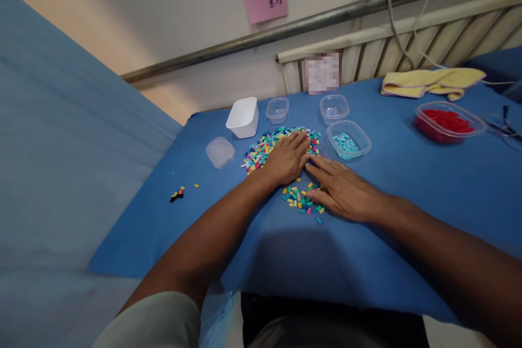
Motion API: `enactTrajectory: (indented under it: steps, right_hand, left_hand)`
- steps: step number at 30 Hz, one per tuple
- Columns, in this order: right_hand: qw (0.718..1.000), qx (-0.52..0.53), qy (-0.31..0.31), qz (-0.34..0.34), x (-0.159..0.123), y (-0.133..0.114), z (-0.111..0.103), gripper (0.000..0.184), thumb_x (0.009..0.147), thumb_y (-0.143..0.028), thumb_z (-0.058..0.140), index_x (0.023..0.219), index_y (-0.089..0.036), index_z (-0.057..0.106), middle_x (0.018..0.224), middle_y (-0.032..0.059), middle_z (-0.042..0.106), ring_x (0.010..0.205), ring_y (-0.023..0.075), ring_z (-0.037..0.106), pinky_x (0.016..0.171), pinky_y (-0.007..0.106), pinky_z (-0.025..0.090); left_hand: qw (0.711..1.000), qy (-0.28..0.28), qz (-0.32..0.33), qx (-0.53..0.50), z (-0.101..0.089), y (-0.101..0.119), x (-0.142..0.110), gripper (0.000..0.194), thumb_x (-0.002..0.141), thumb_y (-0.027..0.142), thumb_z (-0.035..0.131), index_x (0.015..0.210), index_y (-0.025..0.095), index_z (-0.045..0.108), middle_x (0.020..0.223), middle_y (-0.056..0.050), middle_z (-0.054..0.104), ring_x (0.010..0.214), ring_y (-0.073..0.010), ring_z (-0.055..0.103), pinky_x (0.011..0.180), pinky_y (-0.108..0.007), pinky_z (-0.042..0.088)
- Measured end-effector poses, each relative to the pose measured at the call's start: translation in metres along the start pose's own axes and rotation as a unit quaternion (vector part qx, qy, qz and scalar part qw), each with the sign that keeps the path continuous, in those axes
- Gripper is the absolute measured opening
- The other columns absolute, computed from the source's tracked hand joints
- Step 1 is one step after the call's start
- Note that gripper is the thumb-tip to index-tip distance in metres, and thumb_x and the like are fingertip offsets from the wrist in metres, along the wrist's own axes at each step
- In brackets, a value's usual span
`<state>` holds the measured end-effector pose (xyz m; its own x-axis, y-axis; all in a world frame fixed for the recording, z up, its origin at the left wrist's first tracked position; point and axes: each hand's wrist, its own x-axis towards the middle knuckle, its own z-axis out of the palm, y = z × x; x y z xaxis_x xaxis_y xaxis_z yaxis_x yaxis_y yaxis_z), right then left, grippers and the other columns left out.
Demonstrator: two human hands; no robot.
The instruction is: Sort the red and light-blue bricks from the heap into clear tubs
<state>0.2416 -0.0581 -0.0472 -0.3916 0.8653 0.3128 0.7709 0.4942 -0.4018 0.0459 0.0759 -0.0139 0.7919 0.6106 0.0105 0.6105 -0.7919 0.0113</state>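
My left hand point(287, 157) lies flat, fingers stretched out, over a large pile of small coloured pieces point(261, 147) in blue, yellow, white, pink and green. My right hand point(342, 187) is beside it with fingers apart, its fingertips close to the left hand. Under and beside the right hand's thumb side is a smaller scatter of the same pieces point(297, 197). What lies beneath both palms is hidden. Behind the right hand stands a clear tub point(365, 147) holding light-blue pieces point(346, 143).
Behind the pile stand a white tub point(247, 114) and two clear tubs, one left point(278, 111) and one right point(334, 109). A translucent lid-like item point(221, 152) and a few dark and coloured pieces point(178, 194) lie left. At right are a tub of red pieces point(446, 120) and a yellow cloth point(432, 82).
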Motion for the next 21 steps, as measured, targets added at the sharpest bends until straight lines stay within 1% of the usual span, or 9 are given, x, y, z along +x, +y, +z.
enactTrajectory:
  steps: [2, 6, 10, 12, 14, 15, 17, 19, 21]
  right_hand:
    - [1.0, 0.006, -0.011, -0.014, -0.001, 0.003, -0.004, 0.072, 0.112, -0.065, 0.05, 0.161, -0.013, 0.06, 0.175, 0.0257, 0.047, 0.163, 0.0424, 0.047, 0.132, 0.066, 0.042]
    - [0.999, 0.043, 0.005, -0.015, -0.001, 0.01, -0.012, 0.06, 0.114, -0.058, 0.048, 0.151, -0.015, 0.068, 0.162, 0.0221, 0.063, 0.153, 0.0378, 0.06, 0.129, 0.061, 0.048]
    - [0.999, 0.035, 0.032, 0.001, 0.0, 0.015, -0.011, 0.064, 0.113, -0.062, 0.049, 0.152, -0.015, 0.067, 0.164, 0.0237, 0.061, 0.154, 0.0414, 0.058, 0.128, 0.066, 0.047]
    - [0.999, 0.025, 0.033, 0.004, 0.0, 0.015, -0.01, 0.064, 0.112, -0.064, 0.049, 0.15, -0.015, 0.068, 0.164, 0.024, 0.06, 0.155, 0.0425, 0.057, 0.129, 0.067, 0.046]
    - [0.999, 0.019, 0.034, 0.007, -0.001, 0.015, -0.009, 0.065, 0.113, -0.063, 0.047, 0.149, -0.013, 0.068, 0.163, 0.0249, 0.061, 0.154, 0.0421, 0.057, 0.129, 0.067, 0.046]
    - [0.999, 0.018, 0.037, 0.012, -0.001, 0.015, -0.009, 0.066, 0.114, -0.063, 0.045, 0.149, -0.012, 0.068, 0.163, 0.0256, 0.061, 0.154, 0.042, 0.058, 0.129, 0.066, 0.046]
    - [0.998, 0.017, 0.048, 0.026, -0.002, 0.016, -0.009, 0.067, 0.115, -0.061, 0.044, 0.151, -0.01, 0.066, 0.163, 0.0267, 0.06, 0.153, 0.0422, 0.059, 0.128, 0.067, 0.047]
    - [0.997, 0.016, 0.058, 0.038, -0.002, 0.017, -0.008, 0.066, 0.115, -0.06, 0.044, 0.152, -0.01, 0.064, 0.161, 0.0269, 0.062, 0.151, 0.0422, 0.061, 0.126, 0.066, 0.049]
    - [0.997, 0.015, 0.064, 0.039, -0.003, 0.019, -0.008, 0.063, 0.116, -0.056, 0.043, 0.152, -0.009, 0.065, 0.158, 0.0267, 0.065, 0.149, 0.0415, 0.062, 0.125, 0.065, 0.05]
  left_hand:
    - [1.0, 0.0, 0.005, 0.003, 0.0, 0.001, 0.0, 0.064, 0.118, 0.042, 0.033, 0.174, 0.012, 0.043, 0.185, -0.017, 0.03, 0.174, -0.0379, 0.025, 0.139, -0.063, 0.027]
    - [1.0, -0.01, 0.009, 0.011, -0.002, 0.004, -0.006, 0.065, 0.118, 0.045, 0.035, 0.173, 0.012, 0.044, 0.185, -0.017, 0.029, 0.174, -0.0399, 0.022, 0.139, -0.063, 0.026]
    - [0.999, -0.028, -0.016, 0.005, -0.01, 0.004, -0.014, 0.066, 0.118, 0.048, 0.036, 0.177, 0.018, 0.038, 0.188, -0.015, 0.02, 0.175, -0.0408, 0.018, 0.139, -0.069, 0.021]
    - [0.998, 0.01, -0.058, -0.005, -0.016, 0.003, -0.021, 0.066, 0.118, 0.049, 0.037, 0.178, 0.021, 0.035, 0.189, -0.015, 0.017, 0.175, -0.0407, 0.018, 0.139, -0.073, 0.019]
    - [0.995, 0.06, -0.079, -0.024, -0.023, 0.007, -0.034, 0.066, 0.118, 0.049, 0.035, 0.177, 0.02, 0.036, 0.189, -0.016, 0.017, 0.175, -0.0382, 0.019, 0.14, -0.07, 0.02]
    - [0.994, 0.075, -0.069, -0.039, -0.025, 0.011, -0.043, 0.066, 0.119, 0.05, 0.033, 0.176, 0.018, 0.038, 0.188, -0.016, 0.02, 0.175, -0.0359, 0.02, 0.141, -0.065, 0.021]
    - [0.995, 0.062, -0.006, -0.075, -0.027, 0.025, -0.062, 0.067, 0.119, 0.052, 0.03, 0.173, 0.015, 0.043, 0.186, -0.017, 0.029, 0.175, -0.0304, 0.023, 0.144, -0.055, 0.021]
    - [0.993, 0.006, 0.055, -0.106, -0.025, 0.044, -0.081, 0.068, 0.119, 0.057, 0.03, 0.173, 0.019, 0.044, 0.185, -0.014, 0.033, 0.175, -0.0279, 0.024, 0.145, -0.052, 0.02]
    - [0.987, -0.051, 0.083, -0.13, -0.021, 0.063, -0.095, 0.071, 0.119, 0.058, 0.03, 0.176, 0.016, 0.039, 0.185, -0.014, 0.03, 0.176, -0.0285, 0.021, 0.145, -0.051, 0.02]
